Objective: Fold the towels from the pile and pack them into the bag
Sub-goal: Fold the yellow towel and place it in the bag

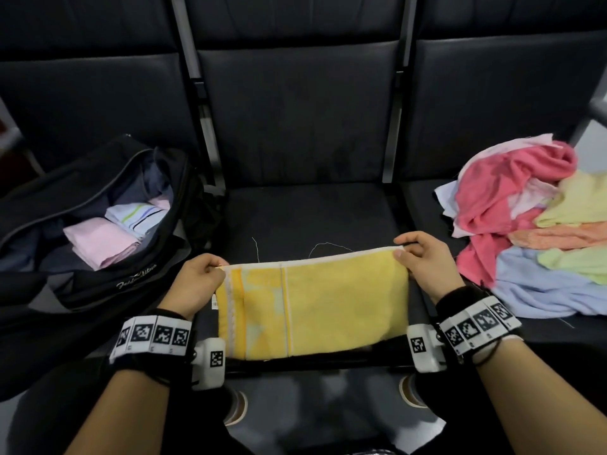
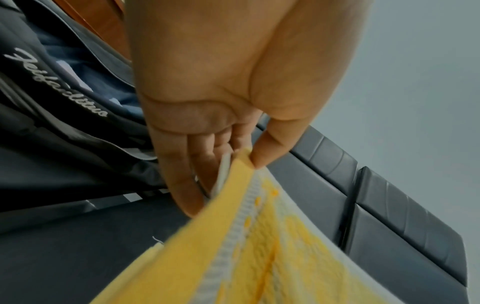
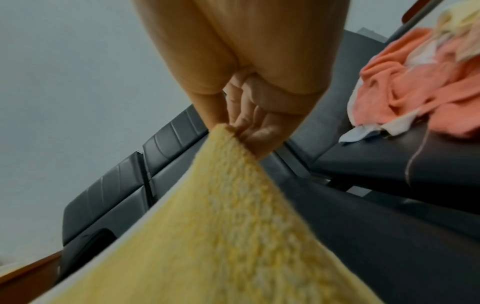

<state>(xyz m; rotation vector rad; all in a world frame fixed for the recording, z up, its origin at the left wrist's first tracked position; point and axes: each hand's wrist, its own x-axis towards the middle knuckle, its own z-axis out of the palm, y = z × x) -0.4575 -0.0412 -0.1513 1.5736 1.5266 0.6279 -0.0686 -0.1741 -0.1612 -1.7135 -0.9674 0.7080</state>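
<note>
Currently a yellow towel [image 1: 312, 303] hangs at centre frame in the head view, stretched between both hands over the front of the middle seat [image 1: 308, 211] of the bench. Left hand [image 1: 197, 284] pinches the top left corner between thumb and fingers; the left wrist view shows the thumb tip pressed on the yellow edge with fingers behind it. Right hand [image 1: 423, 261] pinches the top right corner the same way. Holding both top corners keeps the upper hem taut and level, so the cloth hangs flat; it appears doubled already, judging by the layered edge at the left.

Judgement: this is mid-fold, and the next fold likely needs the towel laid on the seat or the corners brought together.

Bag [image 1: 95, 224] sits open at left of frame, with a pink folded towel [image 1: 98, 241] and a striped white one [image 1: 138, 218] inside. Pile [image 1: 532, 224] of unfolded towels lies at right of frame, well apart from the bag. Much remains to fold.
</note>
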